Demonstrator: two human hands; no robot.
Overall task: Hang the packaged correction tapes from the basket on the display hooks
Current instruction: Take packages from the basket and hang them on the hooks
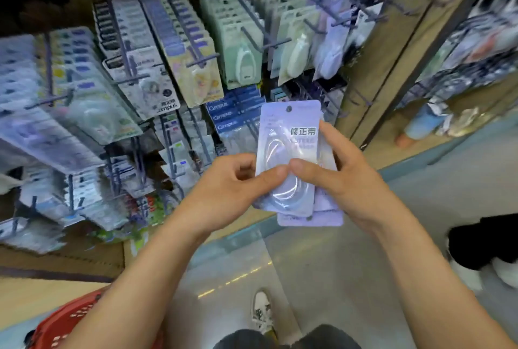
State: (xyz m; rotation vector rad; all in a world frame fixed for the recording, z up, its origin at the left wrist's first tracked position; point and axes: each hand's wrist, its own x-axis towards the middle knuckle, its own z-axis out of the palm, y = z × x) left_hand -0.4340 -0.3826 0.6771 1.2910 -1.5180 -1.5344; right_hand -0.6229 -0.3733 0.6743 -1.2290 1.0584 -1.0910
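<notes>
Head view: both hands are raised in front of the rack. The right hand (339,177) grips a small stack of correction tape packs (322,218), with its thumb laid across the clear blister and its fingers (329,135) curled round the right edge. The left hand (235,180) pinches the front pack (286,135) at its lower left edge between thumb and forefinger. That pack stands upright with its hang hole (288,109) at the top, well apart from every display hook (315,26).

The likely trouble is in the peel. If the front pack is pulled free while the right thumb presses on it, the glossy packs behind could slide out and drop. On the reach, the small hole could miss the hook tip and bend the card. The rack is blurred, so the matching lavender row is probably the one at upper right.

No bench is here. Crowded hooks hang from wooden shelving (392,54) above a grey floor (336,264). The red basket (64,323) sits low on the left, its contents hidden.
</notes>
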